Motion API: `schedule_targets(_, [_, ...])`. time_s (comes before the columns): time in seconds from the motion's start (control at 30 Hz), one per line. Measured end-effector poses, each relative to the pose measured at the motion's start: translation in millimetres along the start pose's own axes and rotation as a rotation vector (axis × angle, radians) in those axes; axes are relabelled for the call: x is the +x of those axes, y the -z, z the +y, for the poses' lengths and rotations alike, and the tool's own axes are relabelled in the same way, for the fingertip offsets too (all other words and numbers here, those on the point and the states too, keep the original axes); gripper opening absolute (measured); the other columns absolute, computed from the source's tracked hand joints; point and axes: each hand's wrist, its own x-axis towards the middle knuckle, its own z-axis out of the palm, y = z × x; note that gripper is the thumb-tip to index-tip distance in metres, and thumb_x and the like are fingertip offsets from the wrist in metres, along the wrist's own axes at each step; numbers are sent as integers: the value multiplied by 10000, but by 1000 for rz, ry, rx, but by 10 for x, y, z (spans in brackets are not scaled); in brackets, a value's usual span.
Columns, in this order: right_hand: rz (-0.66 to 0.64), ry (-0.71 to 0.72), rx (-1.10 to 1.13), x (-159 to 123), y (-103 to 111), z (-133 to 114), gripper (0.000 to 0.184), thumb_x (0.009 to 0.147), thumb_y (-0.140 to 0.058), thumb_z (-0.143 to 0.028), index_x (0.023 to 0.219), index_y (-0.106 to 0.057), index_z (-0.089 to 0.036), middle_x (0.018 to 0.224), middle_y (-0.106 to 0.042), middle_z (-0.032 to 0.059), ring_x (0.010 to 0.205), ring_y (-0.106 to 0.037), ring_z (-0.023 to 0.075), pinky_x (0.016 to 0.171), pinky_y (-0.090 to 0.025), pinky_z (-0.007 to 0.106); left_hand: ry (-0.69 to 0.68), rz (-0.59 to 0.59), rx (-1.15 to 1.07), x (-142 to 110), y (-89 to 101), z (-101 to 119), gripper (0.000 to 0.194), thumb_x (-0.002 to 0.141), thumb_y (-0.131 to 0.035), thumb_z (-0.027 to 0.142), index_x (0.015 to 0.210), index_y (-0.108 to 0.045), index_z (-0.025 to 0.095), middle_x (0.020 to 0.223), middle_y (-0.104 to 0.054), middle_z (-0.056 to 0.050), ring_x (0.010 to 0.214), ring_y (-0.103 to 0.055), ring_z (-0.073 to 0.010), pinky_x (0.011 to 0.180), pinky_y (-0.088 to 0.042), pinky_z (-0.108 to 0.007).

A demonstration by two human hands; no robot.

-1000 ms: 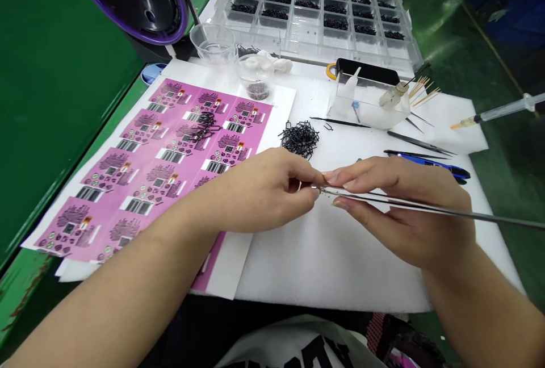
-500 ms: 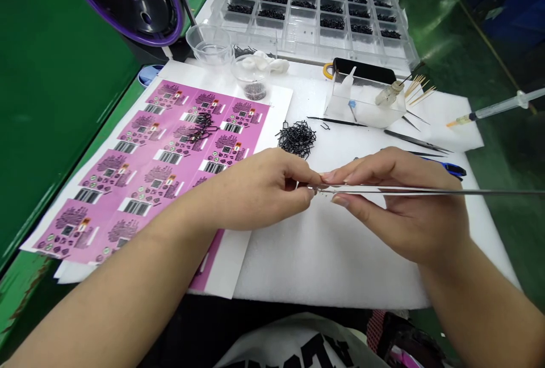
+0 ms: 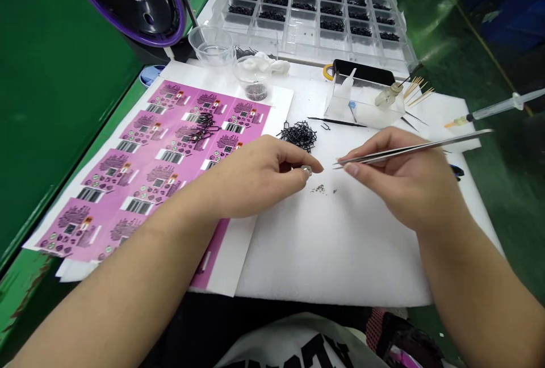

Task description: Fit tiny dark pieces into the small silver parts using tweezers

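My right hand (image 3: 404, 180) grips a pair of long metal tweezers (image 3: 395, 154) between thumb and fingers. The tweezers' tips point left and stand slightly apart. Facing them, my left hand (image 3: 259, 178) is closed, its fingers curled and the thumb near the index finger. Something small and shiny (image 3: 306, 170) shows at the left thumb's tip, too small to make out. Below the hands, tiny metallic bits (image 3: 319, 189) lie scattered on the white foam surface (image 3: 332, 254). Just beyond the left hand is a pile of small bent black pieces (image 3: 299, 136).
Pink printed label sheets (image 3: 140, 169) lie at left, with more black pieces (image 3: 203, 126) on them. Clear cups (image 3: 212, 47) and a compartment tray (image 3: 310, 38) stand behind. A clear box (image 3: 361, 109), a phone (image 3: 364, 71) and a syringe (image 3: 489, 109) are at the right.
My right hand has drawn the tweezers away from my left fingertips and tilted them, their rear end now higher. My left hand has shifted slightly up, exposing the tiny bits on the foam.
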Motion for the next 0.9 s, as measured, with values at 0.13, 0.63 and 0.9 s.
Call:
schedule_targets(0.13, [-183, 23, -165, -11, -75, -1, 92, 777, -742, -226, 834, -675, -252, 859, -738, -27, 815, -714, 193, 738, -599, 346, 2, 24, 8, -25, 14, 11, 302, 874, -515, 314, 1078, -738, 315, 717, -681, 44, 670, -601, -151, 575, -424, -253])
schedule_targets(0.63, [-261, 32, -255, -17, -107, -7, 71, 786, -714, -205, 830, -701, -260, 839, -745, -56, 793, -711, 171, 718, -575, 331, -42, 67, -19, -50, 19, 33, 285, 880, -549, 308, 1093, -738, 285, 696, -680, 73, 593, -587, -96, 516, -417, -222])
schedule_targets(0.9, [-265, 31, -263, -16, -94, 2, 72, 792, -707, -201, 832, -702, -260, 847, -745, -55, 797, -709, 169, 716, -569, 322, -44, 45, 2, -57, 21, 20, 289, 893, -529, 317, 1104, -726, 315, 732, -694, 75, 617, -601, -108, 524, -416, -231])
